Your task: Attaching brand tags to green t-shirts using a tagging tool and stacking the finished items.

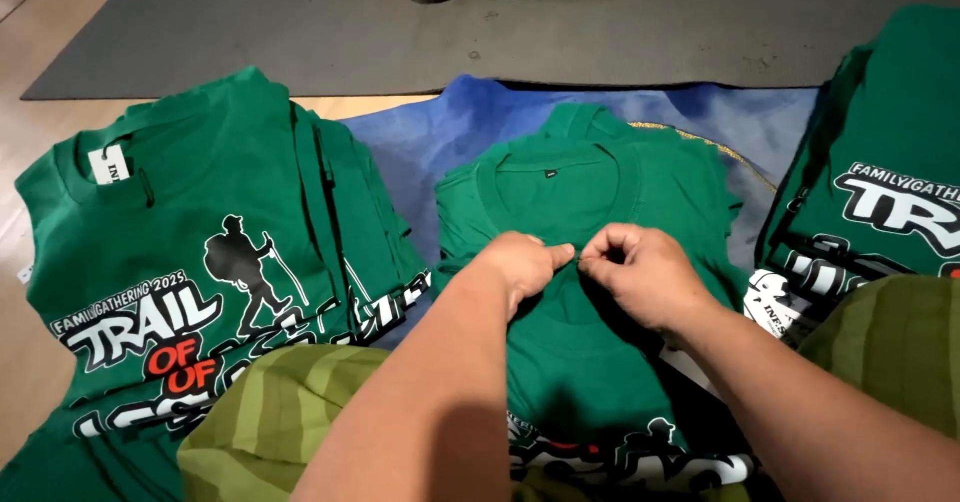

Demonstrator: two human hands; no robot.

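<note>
At frame centre, the left hand (522, 264) and right hand (645, 274) pinch the neckline of a green cotton T-shirt (590, 362), fingertips closed on fabric. Printed green shirt stacks (200, 262) already lie left and right; this shirt looks unfinished.

**Two hands pinched together at the centre**

Both bare forearms reach forward from the bottom of the view and converge toward the middle. The left hand (522, 264) lies knuckles up, its fingers curled under and the thumb stretched out to the right, its tip pressed against the forefinger in a tight pinching grip. The right hand (640, 274) sits just beside it, also back up, with the fingers bent in a loose fist and the thumb and forefinger nipped together at the left. The two pinches nearly touch, fingertip to fingertip. Both wrists are straight and low. The left forearm fills the foreground; the right runs in from the lower right corner.
</note>
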